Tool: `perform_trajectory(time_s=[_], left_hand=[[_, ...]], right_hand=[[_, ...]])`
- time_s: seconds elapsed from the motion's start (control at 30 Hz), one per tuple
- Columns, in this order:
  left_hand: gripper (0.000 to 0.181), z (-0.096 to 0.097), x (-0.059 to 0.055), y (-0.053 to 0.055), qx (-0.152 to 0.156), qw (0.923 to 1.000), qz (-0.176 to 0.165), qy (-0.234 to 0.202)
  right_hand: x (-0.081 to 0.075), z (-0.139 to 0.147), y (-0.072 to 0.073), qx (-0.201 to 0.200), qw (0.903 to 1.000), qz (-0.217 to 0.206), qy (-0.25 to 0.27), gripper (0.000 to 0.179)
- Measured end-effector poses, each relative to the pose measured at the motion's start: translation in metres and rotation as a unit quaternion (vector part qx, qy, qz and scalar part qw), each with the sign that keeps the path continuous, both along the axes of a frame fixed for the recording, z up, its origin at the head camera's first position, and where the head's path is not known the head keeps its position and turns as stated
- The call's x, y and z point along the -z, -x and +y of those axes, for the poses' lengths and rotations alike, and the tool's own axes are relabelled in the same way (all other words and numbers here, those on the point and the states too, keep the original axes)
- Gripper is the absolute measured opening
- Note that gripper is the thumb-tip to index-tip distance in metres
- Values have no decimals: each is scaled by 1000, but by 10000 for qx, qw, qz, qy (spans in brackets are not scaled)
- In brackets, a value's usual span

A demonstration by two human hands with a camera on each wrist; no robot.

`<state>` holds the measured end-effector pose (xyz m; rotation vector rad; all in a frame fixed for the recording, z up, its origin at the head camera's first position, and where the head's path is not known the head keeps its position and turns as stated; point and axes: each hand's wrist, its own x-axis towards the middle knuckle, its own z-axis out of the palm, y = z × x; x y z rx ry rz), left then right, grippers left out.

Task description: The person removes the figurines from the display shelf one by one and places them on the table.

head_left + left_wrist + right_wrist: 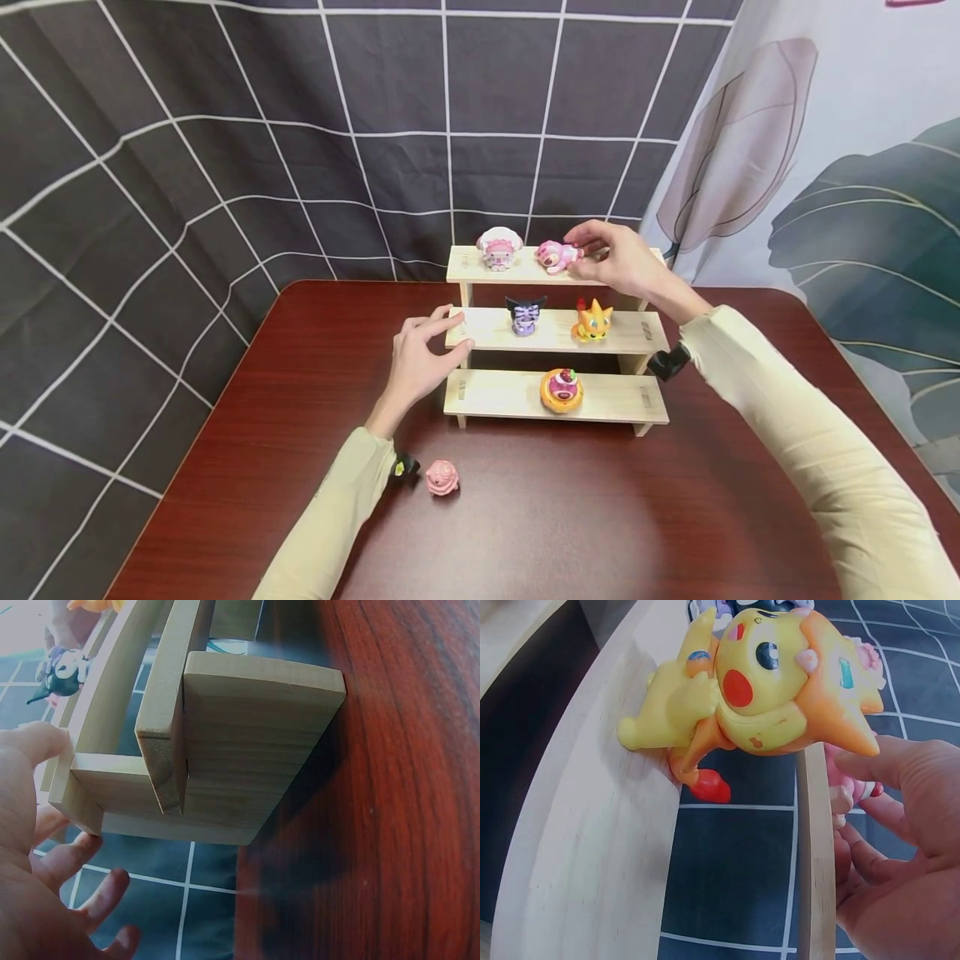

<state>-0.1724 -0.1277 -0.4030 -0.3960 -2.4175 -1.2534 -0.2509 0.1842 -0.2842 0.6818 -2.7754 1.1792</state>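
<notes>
We see the pink bear figure (556,255) lying on its side on the top shelf (468,268) — just right of the white-hooded pink figure (498,247).

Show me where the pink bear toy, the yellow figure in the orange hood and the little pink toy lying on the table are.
pink bear toy (553,255), head view, on its body.
yellow figure (593,322), head view, on its chest.
small pink toy (442,478), head view, on its top.
</notes>
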Motion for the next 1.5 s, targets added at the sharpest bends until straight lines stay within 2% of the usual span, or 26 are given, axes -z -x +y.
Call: perform_trajectory(time_s=[0.33,0.7,0.97,1.2,1.5], left_hand=[[41,0,-1,-1,10,10000,-6,-23],[40,1,-2,-1,6,10000,-39,2],[41,1,-2,-2,18,10000,-4,-42],[41,1,-1,-2,21,10000,-26,-26],[42,1,-1,-2,6,10000,-19,-37]], right_hand=[[0,0,1,11,9999,-85,-74,36],[-5,3,5,-315,9988,-107,-347,35],[-6,4,7,-316,9982,-103,-498,35],[-4,6,7,-335,9976,69,-607,34],[-3,8,5,-386,9975,301,-511,31]])
